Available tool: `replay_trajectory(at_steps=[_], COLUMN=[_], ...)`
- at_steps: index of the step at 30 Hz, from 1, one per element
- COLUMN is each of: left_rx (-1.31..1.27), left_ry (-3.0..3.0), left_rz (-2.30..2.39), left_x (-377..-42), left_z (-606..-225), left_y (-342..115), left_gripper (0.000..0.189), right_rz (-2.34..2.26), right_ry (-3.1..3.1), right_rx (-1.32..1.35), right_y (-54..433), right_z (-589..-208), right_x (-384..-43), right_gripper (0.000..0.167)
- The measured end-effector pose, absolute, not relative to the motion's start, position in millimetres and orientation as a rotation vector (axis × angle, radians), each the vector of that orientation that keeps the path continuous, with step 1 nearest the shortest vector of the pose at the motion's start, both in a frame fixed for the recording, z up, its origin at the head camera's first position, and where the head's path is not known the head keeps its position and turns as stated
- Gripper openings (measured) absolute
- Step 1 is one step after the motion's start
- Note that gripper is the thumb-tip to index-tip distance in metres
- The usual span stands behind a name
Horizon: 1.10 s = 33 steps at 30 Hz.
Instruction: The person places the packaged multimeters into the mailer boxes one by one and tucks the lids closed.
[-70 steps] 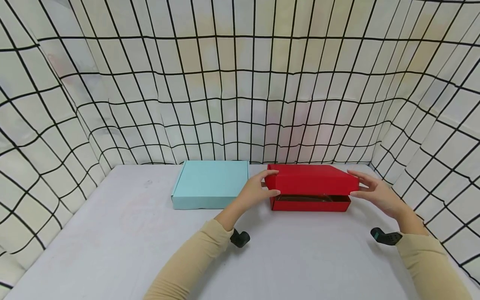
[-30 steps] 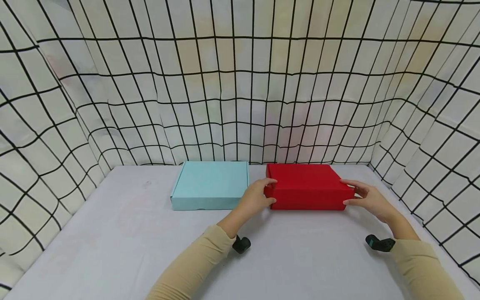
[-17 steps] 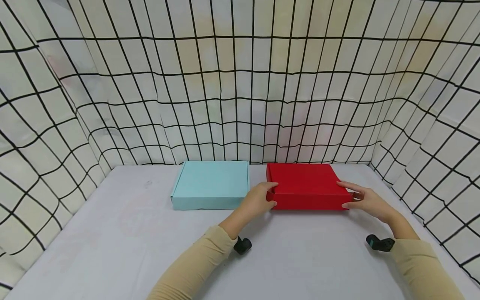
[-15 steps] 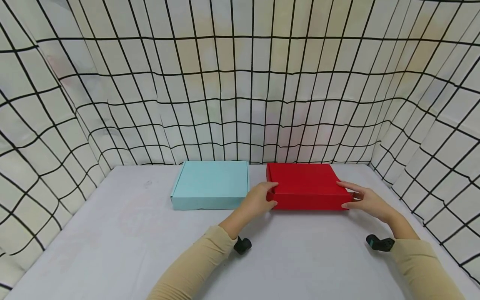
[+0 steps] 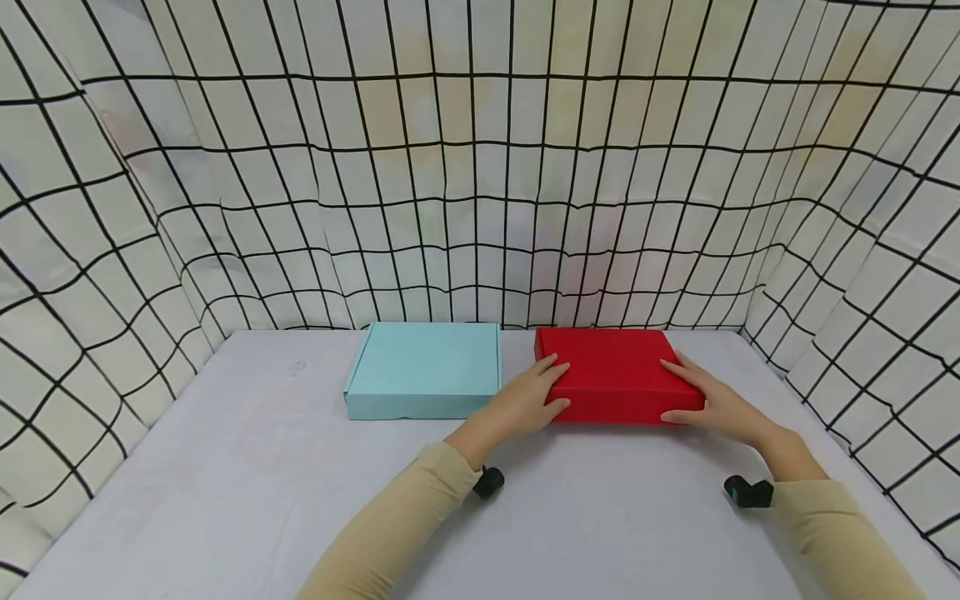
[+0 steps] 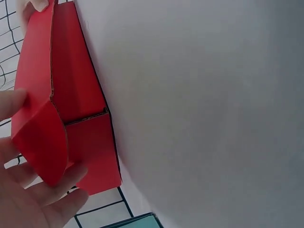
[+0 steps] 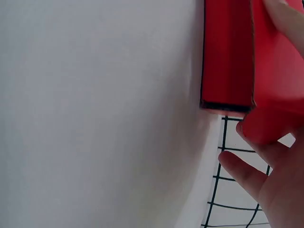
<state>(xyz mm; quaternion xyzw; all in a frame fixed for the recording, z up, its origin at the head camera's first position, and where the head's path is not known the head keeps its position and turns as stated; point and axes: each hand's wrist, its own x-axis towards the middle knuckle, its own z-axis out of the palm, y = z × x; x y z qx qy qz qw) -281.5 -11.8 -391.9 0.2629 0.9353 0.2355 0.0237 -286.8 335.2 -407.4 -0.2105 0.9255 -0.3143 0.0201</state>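
Observation:
A red cardboard box [image 5: 607, 358] lies on the table, its lid lowered over the base in the head view. My left hand [image 5: 521, 404] holds its front left corner, with fingers on the top edge and thumb at the front. At the opposite front corner, my right hand [image 5: 723, 408] has its fingers on the lid's edge and its thumb on the front. The left wrist view shows a curved side flap [image 6: 42, 142] of the lid sticking out between the fingers and thumb. A similar flap [image 7: 266, 124] appears beside the right fingers. The box's inside is hidden.
A closed light blue box [image 5: 423, 358] lies just left of the red one, close to my left hand. White cloth covers the table [image 5: 225, 500]. White walls with a black grid [image 5: 480, 167] rise at the back and both sides.
The lid, raised at the front earlier with a dark gap under it, has come down over the base. Both hands have lowered with it, then shifted slightly inward along the box's corners.

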Motion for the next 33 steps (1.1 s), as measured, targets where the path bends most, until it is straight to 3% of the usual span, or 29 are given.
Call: replay_trajectory(at_steps=[17,33], left_rx=[0.825,0.803], left_ry=[2.810,2.794], left_rz=[0.447,0.286], left_x=[-283.3,-280.1], left_z=[-398.5,-394.9], left_y=[-7.4,-4.1], left_gripper=[0.070,0.085], right_rz=[-0.878,-0.693], right_ry=[2.864,2.856], right_rx=[-0.718,-0.674], right_y=[328.8,327.0], right_z=[-415.8,-409.7], right_x=[-288.4,-289.9], right_gripper=[0.091,0.095])
